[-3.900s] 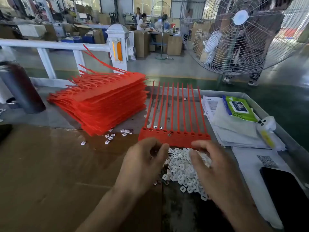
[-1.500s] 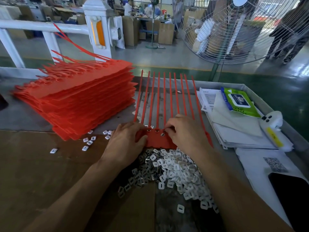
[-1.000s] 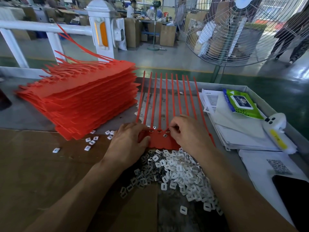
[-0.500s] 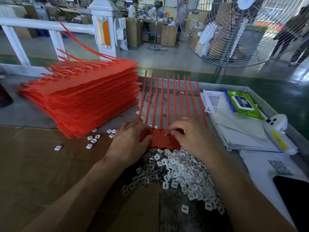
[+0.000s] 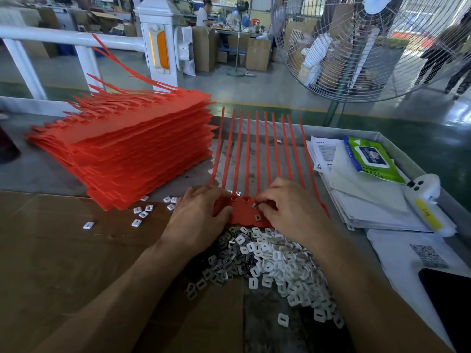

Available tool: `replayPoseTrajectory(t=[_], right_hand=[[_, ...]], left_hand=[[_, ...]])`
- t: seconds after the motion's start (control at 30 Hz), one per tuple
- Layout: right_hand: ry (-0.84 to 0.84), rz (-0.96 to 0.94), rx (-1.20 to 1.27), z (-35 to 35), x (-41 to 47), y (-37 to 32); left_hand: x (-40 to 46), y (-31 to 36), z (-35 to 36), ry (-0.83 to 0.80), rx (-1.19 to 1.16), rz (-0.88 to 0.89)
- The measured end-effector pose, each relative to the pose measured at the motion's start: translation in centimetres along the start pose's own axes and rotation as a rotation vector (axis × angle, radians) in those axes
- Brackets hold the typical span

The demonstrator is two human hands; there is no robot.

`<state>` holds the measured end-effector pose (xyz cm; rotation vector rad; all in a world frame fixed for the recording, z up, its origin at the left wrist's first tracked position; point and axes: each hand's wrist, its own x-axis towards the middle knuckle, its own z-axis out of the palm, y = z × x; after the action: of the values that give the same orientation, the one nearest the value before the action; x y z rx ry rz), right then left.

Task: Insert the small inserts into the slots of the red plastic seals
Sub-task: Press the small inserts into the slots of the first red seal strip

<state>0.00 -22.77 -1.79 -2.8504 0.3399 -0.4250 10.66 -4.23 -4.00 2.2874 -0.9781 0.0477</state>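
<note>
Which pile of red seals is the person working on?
The flat red seal strip under both hands, its tails fanned out away from the person. The tall stack of red seals sits untouched on the left.
</note>
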Motion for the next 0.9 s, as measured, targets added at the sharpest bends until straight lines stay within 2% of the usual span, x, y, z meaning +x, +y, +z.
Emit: replayPoseTrajectory(t=[0.2,0.63,0.9], right_hand=[[0.049,0.045,0.014,0.4,0.3,-0.2],[0.013,0.075,-0.035,0.5,1.1,-0.6],[0.022,0.084,0.091,0.1,0.6,-0.5]], left_hand=[[0.0,0.0,0.1,0.009,0.011,0.004],[0.0,-0.1,0.3,0.016,0.009,-0.003],[0.1,-0.2,0.4,0.02,0.021,-0.006]])
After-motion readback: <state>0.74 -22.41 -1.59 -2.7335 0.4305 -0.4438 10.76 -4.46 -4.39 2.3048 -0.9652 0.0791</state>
